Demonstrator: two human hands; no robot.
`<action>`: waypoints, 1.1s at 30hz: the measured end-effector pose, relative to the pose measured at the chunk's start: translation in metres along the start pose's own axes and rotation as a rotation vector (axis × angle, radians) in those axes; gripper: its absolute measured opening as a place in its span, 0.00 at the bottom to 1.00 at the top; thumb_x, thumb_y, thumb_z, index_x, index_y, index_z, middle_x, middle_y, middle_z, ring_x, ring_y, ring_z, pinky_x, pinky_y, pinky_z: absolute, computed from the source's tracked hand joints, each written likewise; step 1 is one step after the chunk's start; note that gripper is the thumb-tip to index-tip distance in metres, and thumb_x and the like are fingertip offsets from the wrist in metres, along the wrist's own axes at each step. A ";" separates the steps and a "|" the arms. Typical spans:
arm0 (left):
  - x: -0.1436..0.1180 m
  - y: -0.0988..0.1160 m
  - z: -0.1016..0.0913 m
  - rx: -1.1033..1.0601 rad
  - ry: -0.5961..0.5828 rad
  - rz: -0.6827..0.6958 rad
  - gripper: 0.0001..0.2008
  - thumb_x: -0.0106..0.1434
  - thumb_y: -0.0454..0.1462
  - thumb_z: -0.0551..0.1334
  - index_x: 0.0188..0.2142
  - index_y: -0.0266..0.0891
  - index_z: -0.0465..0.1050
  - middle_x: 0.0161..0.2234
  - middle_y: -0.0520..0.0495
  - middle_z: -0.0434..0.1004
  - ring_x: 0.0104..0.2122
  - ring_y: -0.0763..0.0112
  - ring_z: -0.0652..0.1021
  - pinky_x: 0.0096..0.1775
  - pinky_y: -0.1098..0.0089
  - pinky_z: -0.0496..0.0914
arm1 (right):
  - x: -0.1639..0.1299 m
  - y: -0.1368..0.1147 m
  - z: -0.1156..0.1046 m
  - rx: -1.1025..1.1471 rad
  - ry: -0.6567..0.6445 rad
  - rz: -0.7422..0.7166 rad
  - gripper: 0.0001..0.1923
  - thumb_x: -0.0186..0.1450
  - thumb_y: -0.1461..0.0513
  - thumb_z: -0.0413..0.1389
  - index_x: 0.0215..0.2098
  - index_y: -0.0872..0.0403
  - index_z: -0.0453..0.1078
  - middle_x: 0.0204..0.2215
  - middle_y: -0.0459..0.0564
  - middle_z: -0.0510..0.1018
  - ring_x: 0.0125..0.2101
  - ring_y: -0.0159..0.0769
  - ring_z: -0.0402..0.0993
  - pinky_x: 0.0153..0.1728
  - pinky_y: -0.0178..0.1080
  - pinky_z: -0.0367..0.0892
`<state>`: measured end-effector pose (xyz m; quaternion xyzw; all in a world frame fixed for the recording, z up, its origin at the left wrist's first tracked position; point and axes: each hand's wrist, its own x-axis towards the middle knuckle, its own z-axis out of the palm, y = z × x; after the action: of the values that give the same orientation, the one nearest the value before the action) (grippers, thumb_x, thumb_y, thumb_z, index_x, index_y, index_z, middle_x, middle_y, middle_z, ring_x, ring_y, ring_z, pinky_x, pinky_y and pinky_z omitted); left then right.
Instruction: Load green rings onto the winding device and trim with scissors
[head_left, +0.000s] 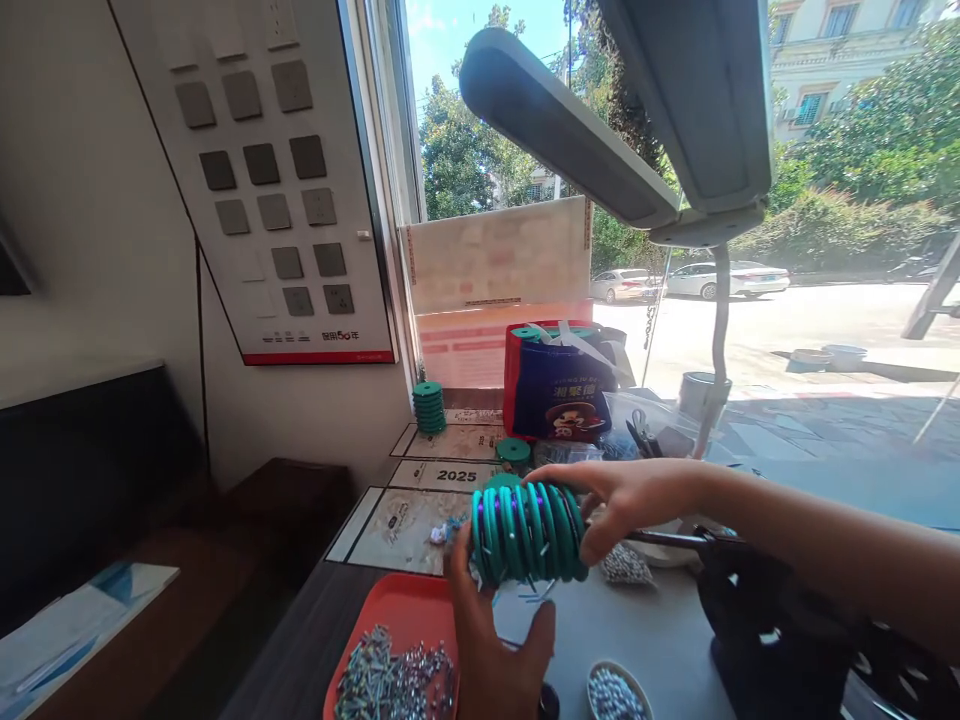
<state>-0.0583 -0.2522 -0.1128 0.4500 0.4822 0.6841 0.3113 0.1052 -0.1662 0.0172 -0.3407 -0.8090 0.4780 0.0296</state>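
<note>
Held level in front of me is a teal-green stack of ridged line spools (529,535), with dark line and small pale pieces in its grooves. My left hand (495,640) grips its left end from below, fingers behind it and thumb apart underneath. At the opposite end, my right hand (626,500) holds it between thumb and fingers, some of them hidden behind. Just beyond the stack lies a flat green spool (514,450). Below left of it, a red tray (405,592) contains many small metal pieces. A small bowl (592,672) of pale beads stands below right.
Another green spool stack (429,408) stands by the window. A blue and red bag (570,385) with green spools stands behind, with scissors (641,432) to its right. A desk lamp (720,330) arches overhead. Black equipment (772,620) and a bead bag (627,567) occupy the right.
</note>
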 end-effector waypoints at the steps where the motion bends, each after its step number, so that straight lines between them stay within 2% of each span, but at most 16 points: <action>1: 0.001 0.004 0.000 -0.041 -0.036 -0.002 0.36 0.49 0.39 0.63 0.56 0.44 0.49 0.57 0.40 0.56 0.54 0.58 0.65 0.53 0.59 0.63 | -0.003 0.000 -0.002 -0.011 0.002 0.016 0.45 0.50 0.60 0.63 0.61 0.54 0.48 0.50 0.52 0.65 0.46 0.40 0.66 0.42 0.33 0.64; 5: 0.007 0.018 0.001 -0.001 -0.088 0.084 0.29 0.49 0.38 0.64 0.52 0.47 0.58 0.56 0.45 0.59 0.57 0.58 0.61 0.55 0.59 0.61 | -0.014 0.002 -0.006 0.006 0.027 0.058 0.46 0.50 0.57 0.63 0.62 0.54 0.47 0.50 0.53 0.65 0.48 0.42 0.64 0.45 0.36 0.63; 9: 0.009 0.016 0.006 -0.057 -0.108 0.060 0.31 0.51 0.39 0.62 0.54 0.48 0.53 0.57 0.44 0.57 0.56 0.59 0.63 0.54 0.58 0.62 | -0.020 0.006 -0.009 0.053 0.007 0.041 0.43 0.51 0.54 0.62 0.60 0.54 0.49 0.53 0.55 0.62 0.49 0.45 0.63 0.46 0.38 0.63; 13: 0.014 0.007 0.007 -0.090 -0.161 0.033 0.30 0.50 0.39 0.62 0.51 0.48 0.54 0.55 0.45 0.60 0.53 0.62 0.66 0.52 0.63 0.64 | -0.018 0.009 -0.008 0.080 0.053 -0.034 0.41 0.54 0.53 0.60 0.60 0.54 0.49 0.53 0.54 0.61 0.49 0.42 0.63 0.48 0.38 0.61; 16: 0.012 0.001 0.007 -0.134 -0.104 0.036 0.27 0.51 0.40 0.61 0.50 0.48 0.55 0.57 0.44 0.56 0.55 0.62 0.65 0.50 0.66 0.66 | -0.013 0.006 -0.003 0.032 0.057 -0.028 0.41 0.53 0.52 0.61 0.60 0.55 0.50 0.53 0.54 0.61 0.50 0.42 0.61 0.48 0.38 0.61; 19: 0.002 -0.006 0.010 -0.104 -0.110 -0.031 0.26 0.55 0.42 0.57 0.53 0.46 0.52 0.58 0.42 0.57 0.53 0.62 0.67 0.51 0.63 0.65 | -0.010 0.002 -0.001 -0.043 0.078 -0.004 0.41 0.53 0.52 0.60 0.59 0.56 0.51 0.52 0.54 0.62 0.51 0.43 0.60 0.49 0.38 0.60; 22: -0.011 -0.014 0.014 0.030 -0.178 -0.033 0.34 0.52 0.41 0.58 0.58 0.45 0.48 0.56 0.42 0.61 0.55 0.60 0.65 0.56 0.58 0.58 | -0.012 -0.001 -0.003 -0.080 0.101 0.033 0.37 0.54 0.52 0.59 0.57 0.56 0.54 0.50 0.54 0.64 0.49 0.44 0.61 0.48 0.39 0.60; 25: -0.018 -0.013 0.015 0.133 -0.297 0.045 0.37 0.46 0.36 0.61 0.57 0.47 0.55 0.57 0.47 0.61 0.58 0.58 0.61 0.58 0.58 0.56 | -0.023 0.002 -0.009 -0.093 0.064 0.065 0.37 0.54 0.51 0.59 0.57 0.55 0.55 0.50 0.53 0.65 0.50 0.45 0.61 0.49 0.40 0.59; 27: -0.018 -0.007 0.012 0.156 -0.359 0.057 0.36 0.45 0.34 0.60 0.56 0.49 0.59 0.57 0.50 0.60 0.58 0.58 0.60 0.59 0.58 0.55 | -0.035 0.007 -0.015 -0.096 0.072 0.069 0.37 0.55 0.49 0.57 0.58 0.54 0.54 0.53 0.53 0.62 0.53 0.45 0.58 0.52 0.41 0.56; 30: -0.015 0.004 0.009 0.175 -0.391 0.031 0.37 0.47 0.33 0.58 0.59 0.48 0.54 0.59 0.51 0.57 0.60 0.58 0.57 0.60 0.56 0.51 | -0.055 0.015 -0.023 -0.055 0.122 0.110 0.39 0.57 0.47 0.54 0.61 0.53 0.49 0.57 0.54 0.56 0.55 0.46 0.55 0.53 0.41 0.55; 33: -0.012 0.007 0.016 0.152 -0.513 -0.034 0.40 0.48 0.33 0.58 0.61 0.46 0.49 0.60 0.51 0.54 0.60 0.56 0.55 0.59 0.54 0.52 | -0.069 0.022 -0.027 -0.084 0.083 0.189 0.44 0.52 0.50 0.59 0.61 0.54 0.48 0.56 0.56 0.59 0.52 0.49 0.60 0.50 0.43 0.60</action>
<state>-0.0390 -0.2589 -0.1083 0.6225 0.4453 0.5041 0.4001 0.1795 -0.1793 0.0338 -0.4361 -0.7906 0.4299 0.0035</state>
